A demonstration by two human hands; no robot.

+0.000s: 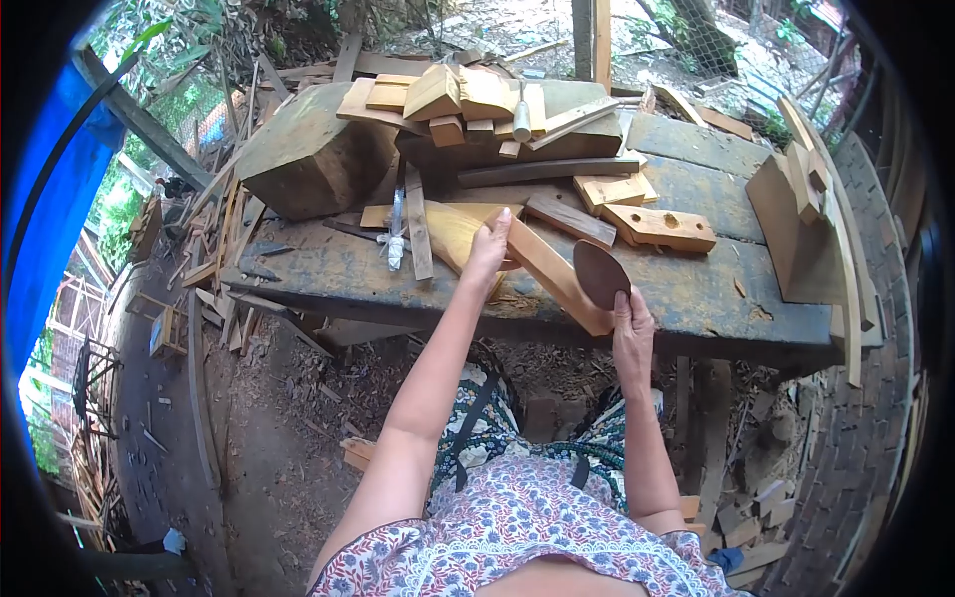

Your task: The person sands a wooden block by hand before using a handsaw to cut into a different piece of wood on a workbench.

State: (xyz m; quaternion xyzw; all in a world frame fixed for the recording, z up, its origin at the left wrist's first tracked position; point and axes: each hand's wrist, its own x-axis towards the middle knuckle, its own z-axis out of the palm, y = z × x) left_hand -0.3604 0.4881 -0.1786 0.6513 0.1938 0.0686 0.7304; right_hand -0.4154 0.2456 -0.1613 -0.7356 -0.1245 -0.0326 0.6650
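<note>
My left hand (489, 249) is closed round the far end of a long, pale wooden piece (552, 274) that slants down to the right over the bench edge. My right hand (632, 323) pinches a dark brown oval disc (601, 274) by its lower edge, beside the near end of the wooden piece. Whether the disc touches the wood I cannot tell. Behind my left hand lies a yellowish curved wooden piece (448, 234). A block with round holes (662, 227) rests on the bench to the right of the disc.
The worn workbench (741, 289) carries a large wooden block (313, 149), a pile of cut blocks (433, 95), a wooden-handled tool (521, 119), a plastic-wrapped tool (396, 234) and a dark strip (547, 171). An upright board (796, 239) stands at the right end. Wood scraps litter the ground.
</note>
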